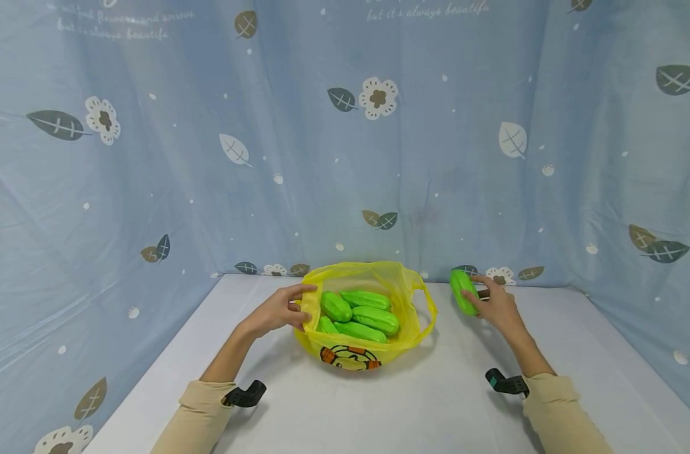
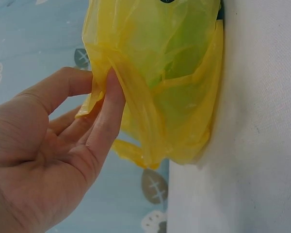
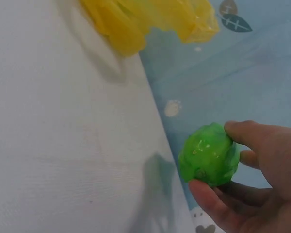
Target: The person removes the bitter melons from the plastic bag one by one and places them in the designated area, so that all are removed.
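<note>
A yellow plastic bag (image 1: 353, 353) stands on the table with its mouth open toward me. Inside lie several bright green cucumbers (image 1: 374, 320). My left hand (image 1: 279, 310) pinches the left side of the bag's rim between thumb and fingers; folds of yellow plastic (image 2: 140, 111) show beyond those fingers in the left wrist view. To the right of the bag, my right hand (image 1: 497, 308) grips one more bright green cucumber (image 1: 463, 292) by thumb and fingertips. Its rounded, bumpy end (image 3: 208, 154) faces the right wrist camera, and a shadow falls on the table beside it.
The white table (image 1: 424, 397) ends at the back against a blue curtain (image 1: 299, 157) printed with leaves and flowers. A loop handle (image 1: 430, 312) of the bag sticks out to the right, toward my right hand. Black wrist mounts (image 1: 247, 395) sit at both cuffs.
</note>
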Tool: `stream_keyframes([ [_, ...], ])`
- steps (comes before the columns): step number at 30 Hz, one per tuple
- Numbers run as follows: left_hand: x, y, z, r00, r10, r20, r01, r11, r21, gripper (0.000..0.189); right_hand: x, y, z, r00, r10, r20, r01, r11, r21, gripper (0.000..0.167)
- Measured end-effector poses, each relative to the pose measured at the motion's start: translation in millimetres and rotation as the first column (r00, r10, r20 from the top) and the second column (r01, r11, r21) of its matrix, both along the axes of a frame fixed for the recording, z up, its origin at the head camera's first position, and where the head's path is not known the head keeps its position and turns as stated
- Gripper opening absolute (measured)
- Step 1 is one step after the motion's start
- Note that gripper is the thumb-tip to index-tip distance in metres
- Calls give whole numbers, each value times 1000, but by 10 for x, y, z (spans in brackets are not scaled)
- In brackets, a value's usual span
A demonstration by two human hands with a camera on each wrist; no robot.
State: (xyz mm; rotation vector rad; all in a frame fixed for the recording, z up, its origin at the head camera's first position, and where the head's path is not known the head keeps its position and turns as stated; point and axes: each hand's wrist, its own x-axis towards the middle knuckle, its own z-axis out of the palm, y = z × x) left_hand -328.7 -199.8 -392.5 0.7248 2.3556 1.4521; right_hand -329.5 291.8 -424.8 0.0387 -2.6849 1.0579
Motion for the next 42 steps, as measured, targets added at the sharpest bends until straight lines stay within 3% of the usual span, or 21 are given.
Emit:
stream_keyframes([
  [20, -2, -7, -7, 1000, -3, 3, 3, 1000, 14, 71, -35, 34, -174, 994, -58, 97, 57, 998, 17, 67],
  [28, -8, -8, -17, 1000, -4, 0, 4, 1000, 5, 70, -52, 40, -238, 994, -56, 92, 54, 998, 19, 66],
  [35, -15, -4, -25, 1000, 29, 12, -29, 1000, -7, 69, -56, 39, -233, 994, -51, 99, 48, 998, 28, 67],
  [42, -15, 0, -20, 1000, 21, 7, -21, 1000, -1, 69, -60, 26, -212, 993, -47, 111, 44, 999, 32, 69],
])
